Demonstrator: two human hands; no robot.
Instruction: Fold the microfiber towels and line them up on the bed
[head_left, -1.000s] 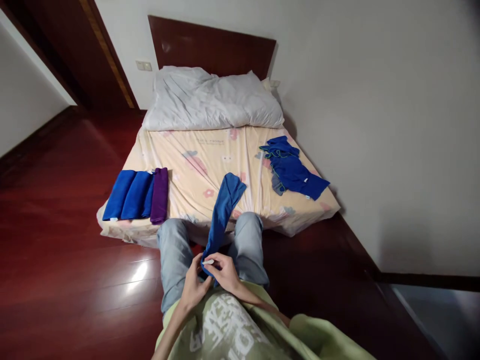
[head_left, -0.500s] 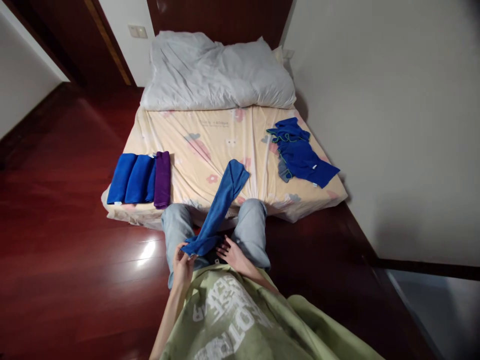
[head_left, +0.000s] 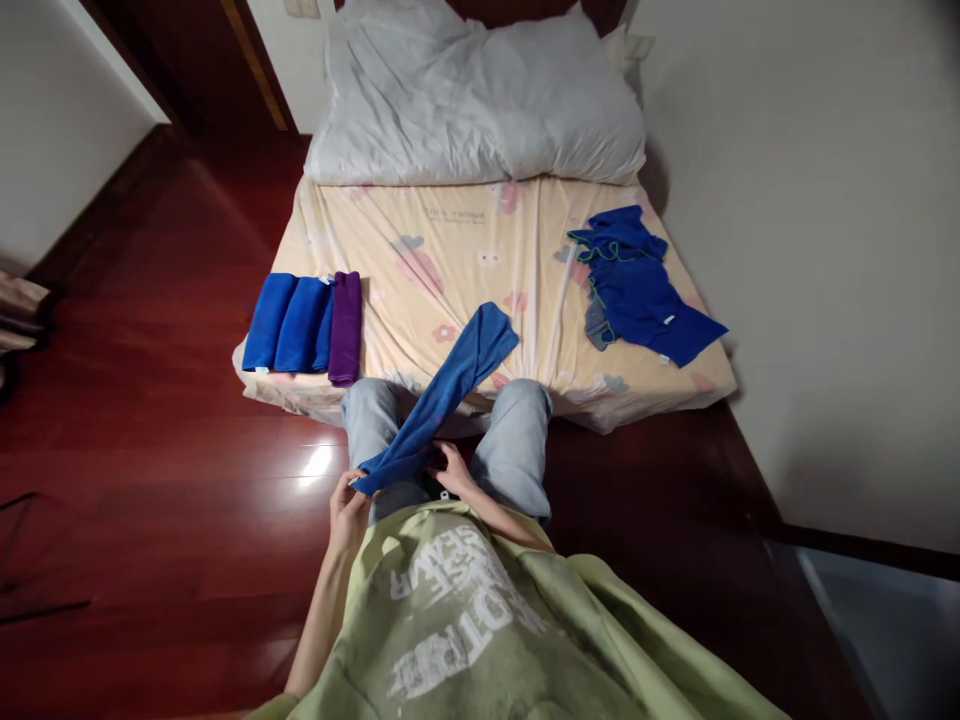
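A blue towel (head_left: 442, 400), narrow and folded lengthwise, slants from my lap up onto the bed; its far end lies flat on the sheet. My left hand (head_left: 348, 510) pinches the near corner of this towel above my left thigh. On the towel's other side, my right hand (head_left: 454, 473) has its fingers curled at the edge, with the fingertips partly hidden beneath the cloth. Blue towels (head_left: 294, 322), folded into thick strips, lie side by side at the bed's left, and a folded purple towel (head_left: 346, 328) rests against them.
Loose dark blue cloths (head_left: 637, 290) with green edging lie in a heap on the bed's right side. A grey-white quilt (head_left: 480, 100) lies across the head of the bed (head_left: 405, 210). The wall (head_left: 810, 250) stands to the right, the dark red floor (head_left: 187, 480) to the left.
The view has tilted down and shifted left. The near end of the blue towel looks straighter and less bunched, and my right hand's fingers have curled in at its edge.
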